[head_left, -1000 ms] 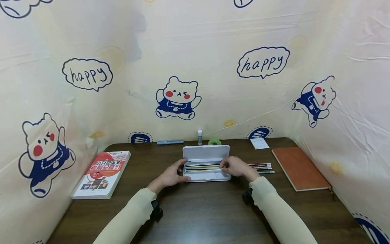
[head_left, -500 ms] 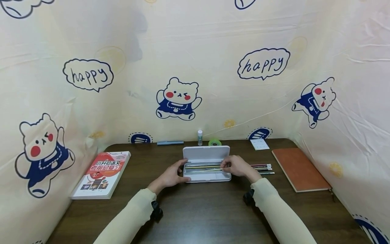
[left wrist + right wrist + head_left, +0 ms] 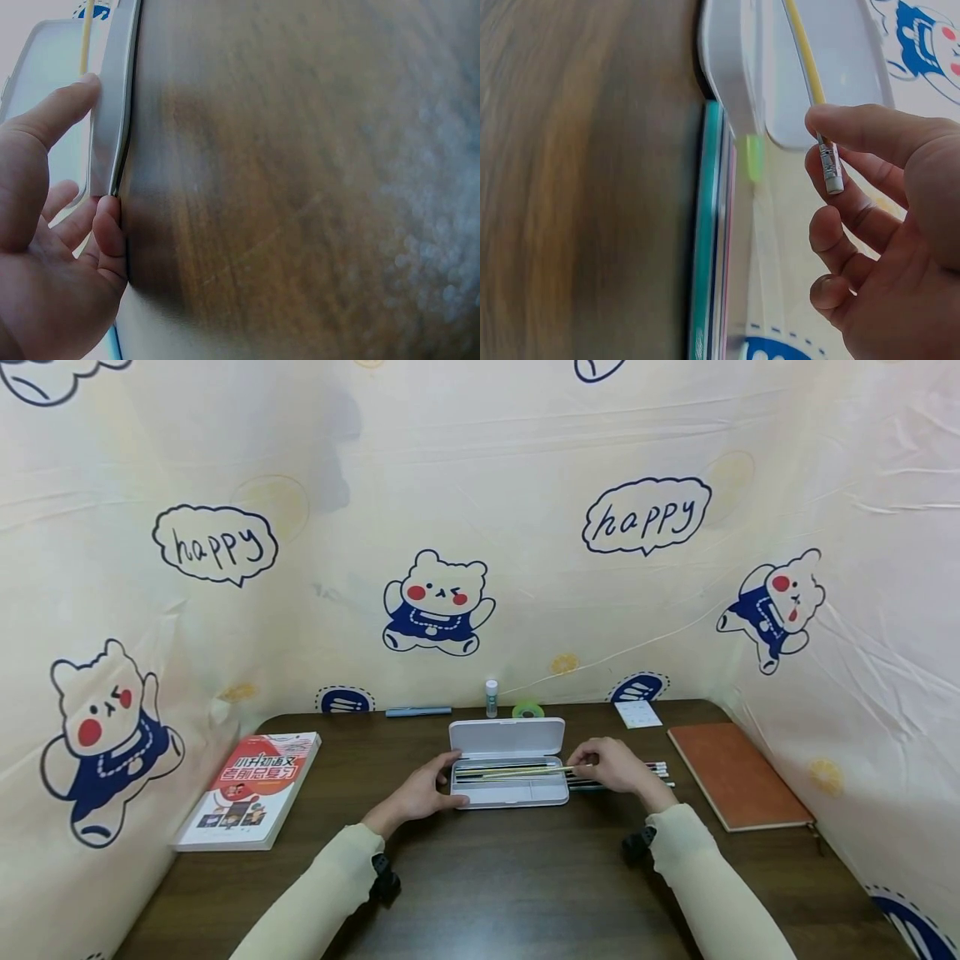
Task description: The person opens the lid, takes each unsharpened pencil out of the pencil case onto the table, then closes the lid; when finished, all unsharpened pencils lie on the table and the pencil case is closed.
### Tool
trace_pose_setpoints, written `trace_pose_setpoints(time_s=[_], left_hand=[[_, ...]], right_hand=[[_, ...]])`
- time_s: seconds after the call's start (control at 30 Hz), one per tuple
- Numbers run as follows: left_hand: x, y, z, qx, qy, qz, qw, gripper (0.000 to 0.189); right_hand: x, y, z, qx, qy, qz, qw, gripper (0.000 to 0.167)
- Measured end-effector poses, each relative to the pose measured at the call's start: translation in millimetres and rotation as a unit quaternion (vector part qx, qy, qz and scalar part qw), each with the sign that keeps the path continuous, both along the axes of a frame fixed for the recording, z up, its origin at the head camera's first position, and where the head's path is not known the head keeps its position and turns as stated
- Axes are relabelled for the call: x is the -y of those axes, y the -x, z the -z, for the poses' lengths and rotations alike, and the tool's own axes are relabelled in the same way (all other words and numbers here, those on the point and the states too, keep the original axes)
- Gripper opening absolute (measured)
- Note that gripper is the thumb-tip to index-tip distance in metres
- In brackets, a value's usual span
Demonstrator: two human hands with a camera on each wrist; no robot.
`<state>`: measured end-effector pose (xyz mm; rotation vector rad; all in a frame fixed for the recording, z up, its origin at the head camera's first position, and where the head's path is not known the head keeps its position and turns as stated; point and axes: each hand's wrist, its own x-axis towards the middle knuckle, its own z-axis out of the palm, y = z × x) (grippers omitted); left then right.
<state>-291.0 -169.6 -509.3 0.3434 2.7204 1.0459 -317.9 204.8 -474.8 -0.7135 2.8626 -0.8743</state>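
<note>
A white pencil case (image 3: 510, 797) sits on the table with its lid (image 3: 506, 737) raised and several pencils inside. My left hand (image 3: 420, 787) holds the case's left end; in the left wrist view its thumb lies on the rim (image 3: 112, 112) and other fingers meet the end. Between thumb and index finger, my right hand (image 3: 611, 764) pinches a yellow pencil (image 3: 806, 56) near its white eraser end. That pencil reaches leftward over the case. Several more pencils (image 3: 709, 225) lie on the table beside the case's right end, partly behind my right hand in the head view.
Behind the case stand a glue stick (image 3: 491, 698) and a green tape roll (image 3: 528, 711), with a blue pen-like item (image 3: 418, 712) to their left. A red-and-white book (image 3: 251, 793) lies left. A brown notebook (image 3: 738, 775) and a white card (image 3: 639, 714) lie right.
My right hand has moved right, from over the case to past its right end, drawing the yellow pencil with it. My left hand and the case have stayed put.
</note>
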Motion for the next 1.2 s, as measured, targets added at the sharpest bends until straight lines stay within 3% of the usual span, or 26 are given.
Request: trace_pose_setpoints(time_s=[0.33,0.57,0.8,1.2], left_hand=[[0.0,1.2,0.9,0.000,-0.003,-0.003,1.0000,0.088],[-0.1,1.9,1.9,-0.003,-0.002,-0.001,1.0000,0.088],[0.7,1.4,1.4,0.003,-0.001,-0.005,1.0000,0.087],[-1.0,-0.5,-0.3,-0.001,-0.001,-0.004,1.0000,0.087]], right_hand=[[-41,-6.4,-6.7,-0.009,-0.001,0.030,0.9995,0.006],[-71,-12.2,-7.3,0.009,-0.010,0.060,0.9981,0.008],[-96,-19.1,-7.0,-0.007,-0.007,0.054,0.9985,0.008],[-130,-29.9,0.9,0.017,-0.012,0.067,0.9975,0.005]])
